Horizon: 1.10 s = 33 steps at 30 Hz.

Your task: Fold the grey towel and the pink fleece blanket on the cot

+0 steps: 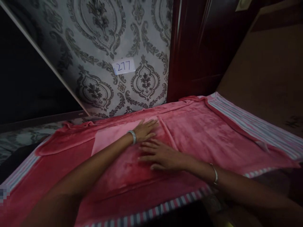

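A plush pink-red garment, apparently with a front placket and a sleeve folded in at the left, is spread over a striped cloth. My left hand lies on its paler pink panel, fingers stretched toward the right. Just below it, my right hand rests on the plush fabric with its fingers spread and pointing left. The two hands are close together but apart. Neither one grips anything. Each wrist wears a bracelet.
The striped cloth shows along the right and front edges. Behind stands a patterned wall with a paper marked 277, beside a dark red door panel. A dark screen is at left, a large brown cardboard box at right.
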Each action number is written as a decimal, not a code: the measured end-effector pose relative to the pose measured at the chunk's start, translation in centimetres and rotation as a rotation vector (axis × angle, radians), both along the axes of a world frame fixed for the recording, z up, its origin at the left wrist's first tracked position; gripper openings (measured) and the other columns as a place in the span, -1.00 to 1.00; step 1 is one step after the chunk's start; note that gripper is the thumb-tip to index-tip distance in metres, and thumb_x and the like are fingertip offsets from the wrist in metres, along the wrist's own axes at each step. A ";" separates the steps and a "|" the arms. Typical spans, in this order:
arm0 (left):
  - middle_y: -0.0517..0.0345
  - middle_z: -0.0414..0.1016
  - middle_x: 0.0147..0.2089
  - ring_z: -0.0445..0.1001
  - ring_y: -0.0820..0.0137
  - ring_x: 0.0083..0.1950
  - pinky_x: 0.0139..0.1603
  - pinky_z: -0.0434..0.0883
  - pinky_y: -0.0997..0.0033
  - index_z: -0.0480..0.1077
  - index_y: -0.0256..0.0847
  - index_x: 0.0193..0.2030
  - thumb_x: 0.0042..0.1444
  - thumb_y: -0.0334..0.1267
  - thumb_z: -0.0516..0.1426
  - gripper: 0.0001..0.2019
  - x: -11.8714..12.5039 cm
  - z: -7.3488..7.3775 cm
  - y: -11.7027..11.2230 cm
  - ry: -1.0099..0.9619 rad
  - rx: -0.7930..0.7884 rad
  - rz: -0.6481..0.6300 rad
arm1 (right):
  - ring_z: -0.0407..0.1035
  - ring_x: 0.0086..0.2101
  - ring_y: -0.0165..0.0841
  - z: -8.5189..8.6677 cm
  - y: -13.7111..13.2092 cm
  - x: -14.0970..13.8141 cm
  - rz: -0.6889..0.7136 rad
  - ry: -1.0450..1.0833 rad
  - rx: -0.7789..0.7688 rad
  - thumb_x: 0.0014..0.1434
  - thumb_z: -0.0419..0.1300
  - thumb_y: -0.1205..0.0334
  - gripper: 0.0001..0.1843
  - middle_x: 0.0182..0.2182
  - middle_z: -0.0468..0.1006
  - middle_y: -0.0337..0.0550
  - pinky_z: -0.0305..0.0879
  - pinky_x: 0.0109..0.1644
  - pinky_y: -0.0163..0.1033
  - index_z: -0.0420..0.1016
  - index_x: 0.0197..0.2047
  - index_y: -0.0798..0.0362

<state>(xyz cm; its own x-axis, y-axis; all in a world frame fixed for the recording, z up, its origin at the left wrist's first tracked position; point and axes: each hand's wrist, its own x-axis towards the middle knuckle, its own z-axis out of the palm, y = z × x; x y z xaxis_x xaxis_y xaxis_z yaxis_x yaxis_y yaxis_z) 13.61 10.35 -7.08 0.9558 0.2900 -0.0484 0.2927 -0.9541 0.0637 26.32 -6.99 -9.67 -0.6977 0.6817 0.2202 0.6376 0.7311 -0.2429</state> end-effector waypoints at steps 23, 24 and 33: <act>-0.14 -0.19 0.60 -0.20 0.09 0.61 0.48 -0.18 -0.34 -0.07 -0.23 0.55 0.36 0.12 -0.07 -0.26 5.2 -4.1 -0.6 -0.001 -0.063 0.066 | -0.19 0.46 -0.08 -8.1 -0.9 2.0 -0.067 -0.001 0.109 0.44 0.05 0.03 -0.32 0.50 -0.10 -0.21 -0.12 0.46 0.28 -0.09 0.53 -0.34; -0.15 -0.21 0.61 -0.20 0.10 0.61 0.48 -0.19 -0.33 -0.08 -0.24 0.55 0.36 0.11 -0.07 -0.26 4.8 -3.7 -0.8 -0.004 -0.064 0.078 | -0.19 0.46 -0.08 -7.9 -0.9 2.1 -0.062 -0.008 0.101 0.45 0.03 0.02 -0.33 0.50 -0.09 -0.20 -0.12 0.46 0.28 -0.08 0.53 -0.34; -0.04 -0.08 0.59 -0.09 0.17 0.59 0.51 -0.25 -0.22 0.00 -0.03 0.53 0.39 0.09 -0.16 -0.37 -9.0 0.6 -1.0 0.010 -0.074 0.283 | -0.04 0.42 -0.13 -0.1 1.4 -3.4 0.130 0.051 -0.087 0.47 0.00 -0.04 -0.45 0.42 0.18 -0.12 -0.18 0.49 0.18 0.22 0.46 -0.20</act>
<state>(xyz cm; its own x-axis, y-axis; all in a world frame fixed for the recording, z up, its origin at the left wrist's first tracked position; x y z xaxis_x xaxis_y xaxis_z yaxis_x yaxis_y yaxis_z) 4.62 9.34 -6.47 0.8366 0.5406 -0.0882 0.5477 -0.8271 0.1262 22.92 -5.57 -9.75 -0.7710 0.6042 0.2013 0.5241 0.7815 -0.3385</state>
